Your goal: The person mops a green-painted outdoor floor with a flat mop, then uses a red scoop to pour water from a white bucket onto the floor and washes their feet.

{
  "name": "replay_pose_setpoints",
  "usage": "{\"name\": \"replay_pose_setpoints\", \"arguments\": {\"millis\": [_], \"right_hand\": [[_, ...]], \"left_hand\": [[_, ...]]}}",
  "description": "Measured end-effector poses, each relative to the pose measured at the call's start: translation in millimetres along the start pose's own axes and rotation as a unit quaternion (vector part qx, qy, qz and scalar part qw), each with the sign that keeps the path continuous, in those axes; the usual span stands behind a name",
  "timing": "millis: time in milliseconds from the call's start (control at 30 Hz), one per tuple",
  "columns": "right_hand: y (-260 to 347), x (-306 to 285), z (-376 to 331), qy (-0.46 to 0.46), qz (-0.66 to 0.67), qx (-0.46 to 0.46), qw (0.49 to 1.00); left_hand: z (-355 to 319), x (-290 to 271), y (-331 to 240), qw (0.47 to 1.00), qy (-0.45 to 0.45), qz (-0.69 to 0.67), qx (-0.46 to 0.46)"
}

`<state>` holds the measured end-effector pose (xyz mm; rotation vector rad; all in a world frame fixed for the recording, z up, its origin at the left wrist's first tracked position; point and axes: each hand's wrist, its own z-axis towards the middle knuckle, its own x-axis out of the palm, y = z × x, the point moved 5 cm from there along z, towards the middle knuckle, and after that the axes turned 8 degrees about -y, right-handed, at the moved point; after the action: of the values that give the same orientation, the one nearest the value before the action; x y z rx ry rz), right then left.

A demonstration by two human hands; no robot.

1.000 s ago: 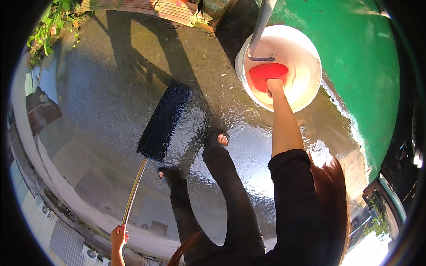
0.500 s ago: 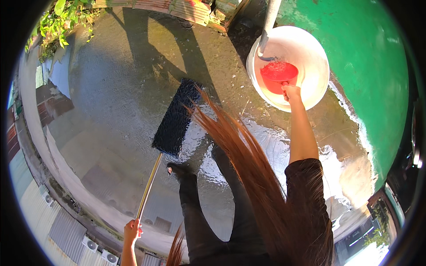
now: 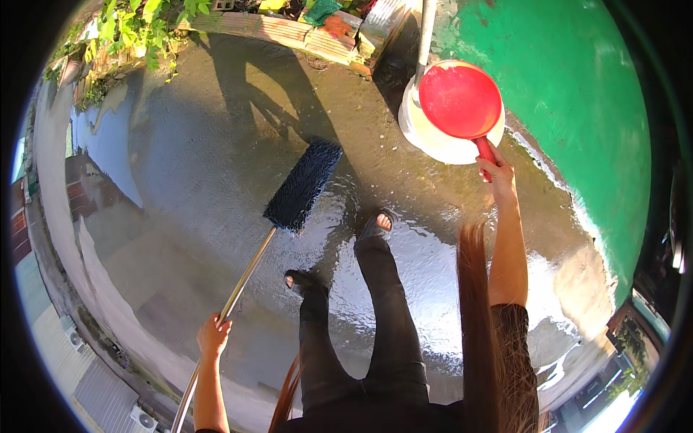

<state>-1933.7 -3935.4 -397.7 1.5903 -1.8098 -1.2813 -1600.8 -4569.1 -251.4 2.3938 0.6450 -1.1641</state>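
Note:
My left hand (image 3: 214,334) is closed round the metal pole of a wide floor brush (image 3: 303,185) with dense dark bristles. Its head rests on the wet concrete floor, ahead of my feet. In my right hand (image 3: 497,172) is the handle of a red dipper (image 3: 460,97), held up over the white bucket (image 3: 424,137). The dipper hides much of the bucket's opening. Water seems to lie in the dipper, though glare makes its level hard to read. A grey pipe (image 3: 426,40) comes down to the bucket behind the dipper.
Wet, shining concrete (image 3: 195,166) spreads around my feet. A green wall (image 3: 577,108) stands along the right side. Stacked bricks (image 3: 278,32) edge the far side, with a leafy plant (image 3: 137,29) at far left. A low pale wall (image 3: 94,267) curves along the left.
The dipper has risen out of the bucket, lifted by my right hand. My left hand has moved up, with more pole now showing below it; the brush head has shifted slightly right.

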Motion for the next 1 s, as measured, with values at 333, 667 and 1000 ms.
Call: {"name": "replay_pose_setpoints", "arguments": {"millis": [333,667,1000], "right_hand": [[-8.5,92.4,-139.4,0.152,-0.112,0.015,0.982],[-85.9,278.8,-215.1,0.220,-0.279,-0.028,0.934],[-25.0,347.3,-263.3,0.135,-0.397,-0.316,0.851]], "left_hand": [[78.0,-108.3,-2.4,0.969,-0.126,0.152,0.145],[87.8,-143.4,-24.0,0.956,-0.117,0.154,0.220],[87.6,-135.4,-27.0,0.944,-0.139,0.181,0.238]]}}
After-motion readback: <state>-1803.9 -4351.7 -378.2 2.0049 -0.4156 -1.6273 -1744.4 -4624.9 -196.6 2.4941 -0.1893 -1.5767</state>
